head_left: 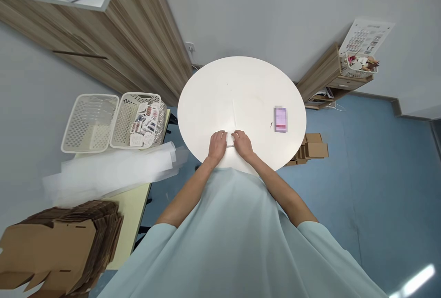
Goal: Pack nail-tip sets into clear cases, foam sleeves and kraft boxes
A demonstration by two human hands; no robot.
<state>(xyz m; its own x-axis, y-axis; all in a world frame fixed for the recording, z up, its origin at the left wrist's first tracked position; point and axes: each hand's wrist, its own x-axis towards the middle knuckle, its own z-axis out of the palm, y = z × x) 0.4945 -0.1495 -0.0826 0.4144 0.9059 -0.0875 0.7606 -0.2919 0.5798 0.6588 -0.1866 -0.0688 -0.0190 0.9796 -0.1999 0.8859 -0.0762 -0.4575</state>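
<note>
On the round white table (pixel 210 87), close to its front edge, a small flat white piece (pixel 230 140) lies between my two hands. A grey line runs along its near side; its exact kind cannot be made out against the white top. My left hand (pixel 217 145) grips its left side with curled fingers, and my right hand (pixel 242 143) does the same on the right. Beyond them a thin pale edge (pixel 234 113) runs away from me on the tabletop; I cannot tell whether it belongs to the same sheet.
A phone with a blurred screen (pixel 280 120) lies at the table's right. To the left, a side table (pixel 132 210) carries white baskets (pixel 90 123), one with small cards (pixel 146 123), white sheets (pixel 113 171) and flattened cardboard boxes (pixel 58 247). Folded boxes (pixel 312 146) stand right of the table.
</note>
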